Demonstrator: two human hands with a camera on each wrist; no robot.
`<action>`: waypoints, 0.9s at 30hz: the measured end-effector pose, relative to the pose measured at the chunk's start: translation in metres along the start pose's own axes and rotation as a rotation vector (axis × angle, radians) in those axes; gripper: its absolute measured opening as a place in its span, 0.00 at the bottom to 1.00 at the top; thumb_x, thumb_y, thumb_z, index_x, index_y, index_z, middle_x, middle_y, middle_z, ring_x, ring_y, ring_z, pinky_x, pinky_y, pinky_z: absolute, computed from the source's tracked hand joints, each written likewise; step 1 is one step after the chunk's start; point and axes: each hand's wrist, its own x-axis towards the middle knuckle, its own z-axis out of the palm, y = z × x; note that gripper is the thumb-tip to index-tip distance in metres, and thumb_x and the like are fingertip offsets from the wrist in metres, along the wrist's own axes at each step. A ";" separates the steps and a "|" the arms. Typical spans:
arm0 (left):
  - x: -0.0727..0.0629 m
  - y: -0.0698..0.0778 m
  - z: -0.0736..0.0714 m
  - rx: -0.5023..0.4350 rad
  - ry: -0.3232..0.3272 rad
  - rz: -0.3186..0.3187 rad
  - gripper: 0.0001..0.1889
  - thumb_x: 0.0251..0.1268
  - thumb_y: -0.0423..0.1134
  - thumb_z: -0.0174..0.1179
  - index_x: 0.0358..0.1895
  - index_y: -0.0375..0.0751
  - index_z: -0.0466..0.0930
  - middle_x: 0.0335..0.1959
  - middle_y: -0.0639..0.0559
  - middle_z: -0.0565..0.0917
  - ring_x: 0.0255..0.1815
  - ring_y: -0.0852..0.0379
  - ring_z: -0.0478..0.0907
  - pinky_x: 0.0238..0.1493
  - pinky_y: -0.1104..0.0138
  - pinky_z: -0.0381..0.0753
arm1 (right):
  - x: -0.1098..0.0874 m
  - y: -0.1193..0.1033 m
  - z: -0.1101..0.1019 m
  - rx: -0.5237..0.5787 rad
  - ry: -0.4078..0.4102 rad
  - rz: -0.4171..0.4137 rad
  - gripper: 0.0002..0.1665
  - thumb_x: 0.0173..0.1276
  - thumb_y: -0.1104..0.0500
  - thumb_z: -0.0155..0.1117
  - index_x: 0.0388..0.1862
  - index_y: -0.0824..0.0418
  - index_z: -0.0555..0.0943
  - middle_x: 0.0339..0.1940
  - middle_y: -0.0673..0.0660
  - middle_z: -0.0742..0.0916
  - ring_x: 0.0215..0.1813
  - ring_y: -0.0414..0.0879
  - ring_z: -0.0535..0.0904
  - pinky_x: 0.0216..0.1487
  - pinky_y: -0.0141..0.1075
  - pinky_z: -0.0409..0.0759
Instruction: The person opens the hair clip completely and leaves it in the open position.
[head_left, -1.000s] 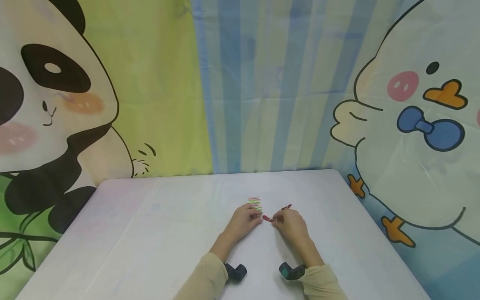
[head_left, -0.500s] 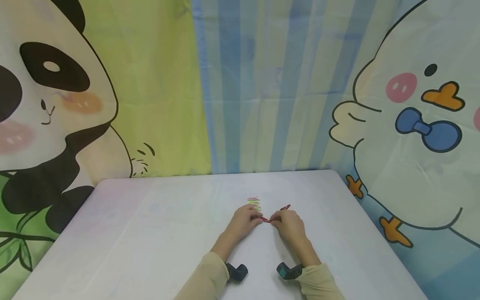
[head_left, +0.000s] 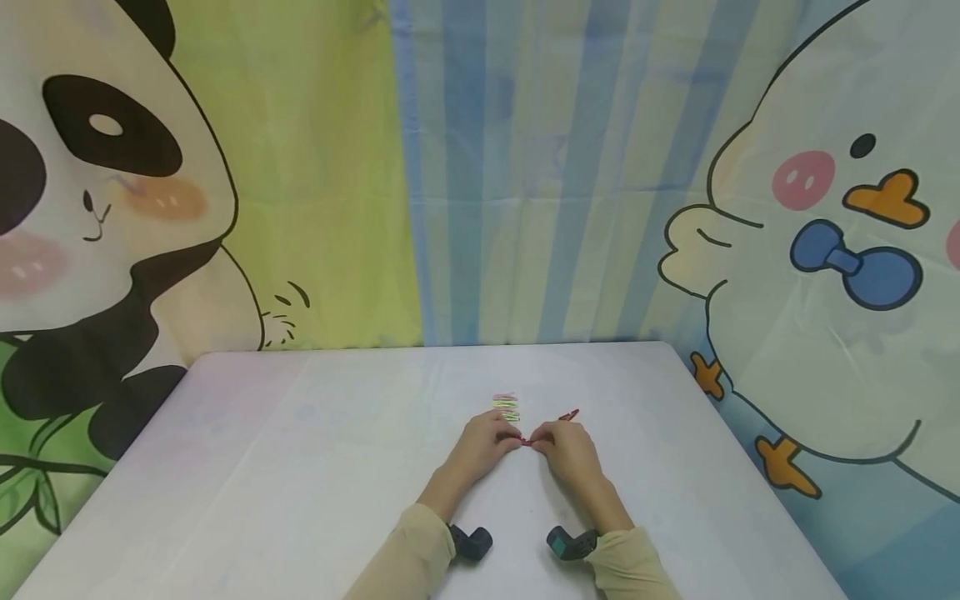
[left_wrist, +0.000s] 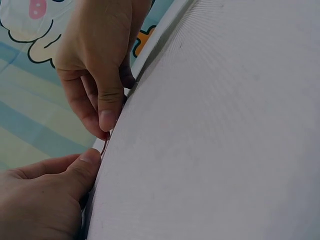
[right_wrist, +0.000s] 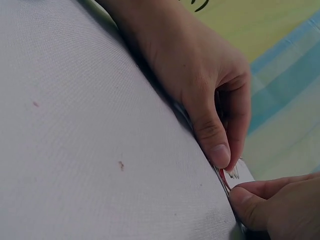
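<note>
A thin red strip [head_left: 526,442] spans the narrow gap between both hands, low over the white table. My left hand [head_left: 478,447] pinches one end of it between thumb and forefinger. The other end is pinched by my right hand [head_left: 567,454], whose thumb and finger come close to the left ones. In the right wrist view the red strip [right_wrist: 223,178] looks slightly bent, its ends covered by fingertips. Just beyond the right hand lies another red piece [head_left: 571,414]. A row of thin pink, yellow and green strips [head_left: 506,405] lies past the left hand, partly covered by it.
The white table [head_left: 300,467] reaches back to a cartoon-print curtain [head_left: 517,183] with a panda and a white bird. Black devices sit on both wrists, the left device [head_left: 472,543] and the right device [head_left: 572,543], just above the table. Small specks [right_wrist: 121,165] mark the tabletop.
The left hand has taken hold of the red strip's free end, which earlier stuck out from the right hand. The right hand has moved left, narrowing the gap.
</note>
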 end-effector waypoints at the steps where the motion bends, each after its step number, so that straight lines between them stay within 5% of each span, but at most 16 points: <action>1: 0.000 0.000 0.000 -0.003 0.006 0.003 0.06 0.57 0.44 0.66 0.38 0.52 0.87 0.36 0.60 0.82 0.40 0.62 0.78 0.46 0.66 0.76 | 0.000 -0.001 0.000 0.003 0.001 0.000 0.03 0.57 0.62 0.70 0.29 0.53 0.86 0.30 0.48 0.88 0.37 0.45 0.84 0.40 0.42 0.79; 14: -0.007 -0.001 -0.007 -0.047 0.049 -0.039 0.08 0.55 0.44 0.68 0.38 0.50 0.88 0.32 0.60 0.82 0.33 0.66 0.74 0.38 0.71 0.73 | 0.006 -0.004 0.000 0.054 0.021 -0.079 0.04 0.58 0.63 0.69 0.29 0.53 0.85 0.33 0.49 0.89 0.42 0.47 0.85 0.46 0.44 0.80; 27: -0.010 -0.004 -0.008 -0.127 0.157 -0.101 0.09 0.55 0.43 0.68 0.40 0.51 0.88 0.34 0.59 0.87 0.36 0.64 0.81 0.39 0.69 0.79 | 0.022 -0.010 -0.005 0.153 -0.024 0.013 0.03 0.59 0.58 0.68 0.31 0.56 0.86 0.33 0.50 0.89 0.43 0.47 0.83 0.51 0.47 0.77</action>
